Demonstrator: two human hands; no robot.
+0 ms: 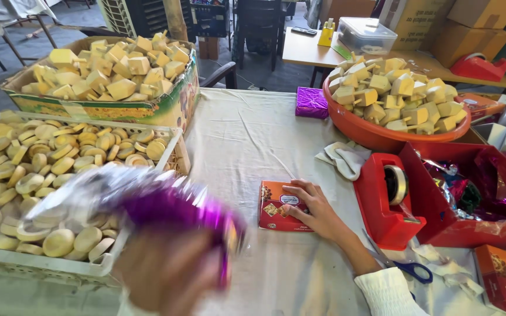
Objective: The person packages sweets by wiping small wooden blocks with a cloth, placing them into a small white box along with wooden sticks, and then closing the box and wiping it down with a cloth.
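- Red tape dispenser [389, 205] stands just right of the small box [281, 206]; blue-handled scissors [408, 268] lie by the wrist.
- White crate [42, 266] of round pieces and a cardboard box [106, 108] of wooden blocks line the counter [247, 140]; an orange bowl [376, 133] sits behind.
- Right hand [317, 212] lies flat, fingers spread on the box, not clenched.
- Left hand [168, 272], blurred, grasps purple foil [165, 205] above the crate's edge.

Small orange-red box [281, 206] mid-table
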